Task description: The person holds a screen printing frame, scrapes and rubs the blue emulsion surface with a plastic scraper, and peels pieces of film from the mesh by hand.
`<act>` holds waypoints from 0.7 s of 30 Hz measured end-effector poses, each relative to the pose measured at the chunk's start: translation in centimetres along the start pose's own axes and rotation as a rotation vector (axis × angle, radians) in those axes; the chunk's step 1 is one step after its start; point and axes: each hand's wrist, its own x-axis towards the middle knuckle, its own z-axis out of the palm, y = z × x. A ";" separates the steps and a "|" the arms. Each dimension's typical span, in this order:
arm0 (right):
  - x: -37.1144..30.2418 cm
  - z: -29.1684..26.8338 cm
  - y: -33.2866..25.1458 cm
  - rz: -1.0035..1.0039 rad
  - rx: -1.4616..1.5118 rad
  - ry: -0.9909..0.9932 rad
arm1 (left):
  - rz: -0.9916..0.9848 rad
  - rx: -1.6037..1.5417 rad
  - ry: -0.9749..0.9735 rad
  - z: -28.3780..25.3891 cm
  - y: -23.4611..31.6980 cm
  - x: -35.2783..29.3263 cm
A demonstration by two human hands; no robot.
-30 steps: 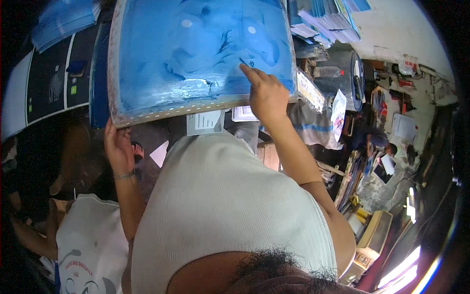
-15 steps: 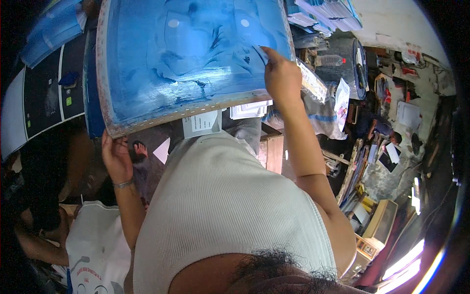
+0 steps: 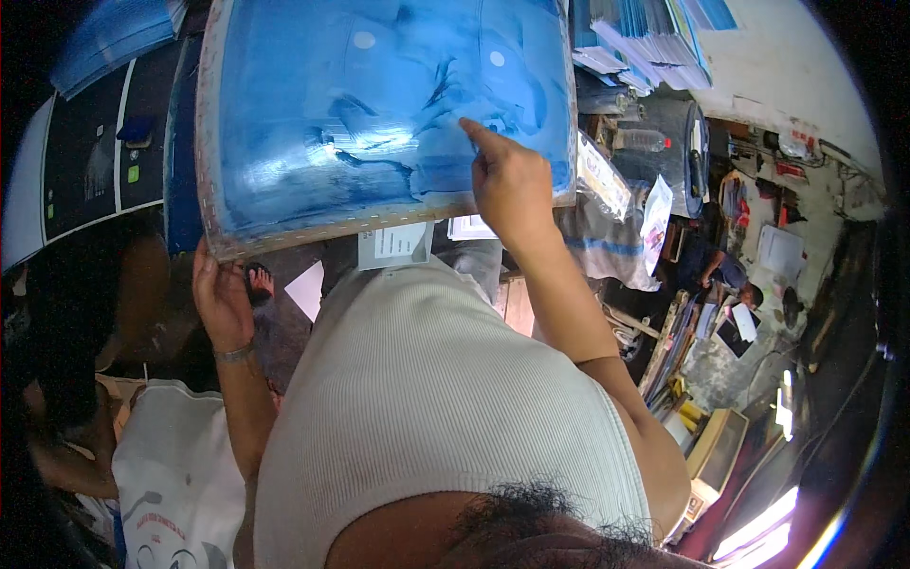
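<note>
Your right hand (image 3: 512,185) was over the near right part of the framed blue screen (image 3: 313,90), its index finger stretched out apart from the others, which were curled toward the palm; I could not tell whether they closed on anything, or whether the fingertip touched the blue surface. Your left hand (image 3: 225,303), a band (image 3: 234,353) around its wrist, was at the screen's near left corner, fingers partly under the edge; whether they were clamped on it I could not tell. The screen was in front of your white ribbed top (image 3: 427,379), with a worn brown border (image 3: 332,229), two pale round spots (image 3: 364,40) on its far part and dark smears across its middle. A grey card (image 3: 396,245) showed between its near edge and your top. To the far right were stacks of sheets (image 3: 645,43), and nearer than these a clear bottle (image 3: 643,140) with a red cap. On the far left were black panels (image 3: 81,180), one with a small dark blue thing (image 3: 137,128) on it, and on the near left was a white printed cloth (image 3: 175,465). Well off to the right a person (image 3: 728,273) bent over
</note>
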 end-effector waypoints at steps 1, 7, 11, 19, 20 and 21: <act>0.2 -0.4 -0.6 -0.014 0.013 -0.031 | 0.004 0.004 0.003 0.0 0.0 -0.1; 5.9 -1.3 1.6 0.044 -0.046 0.038 | 0.019 0.072 0.041 0.2 -0.1 -0.1; 7.9 -0.6 2.6 0.051 -0.110 0.014 | -0.012 0.069 0.114 0.4 -0.1 -0.2; 9.0 0.5 2.9 0.024 -0.158 0.053 | 0.011 0.032 0.051 -0.1 -0.6 -0.2; 9.2 0.6 2.9 0.020 -0.167 0.046 | 0.011 0.032 0.052 -0.3 -0.6 -0.2; 9.3 0.7 3.0 0.017 -0.176 0.039 | -0.005 0.023 0.043 -0.5 -0.6 -0.2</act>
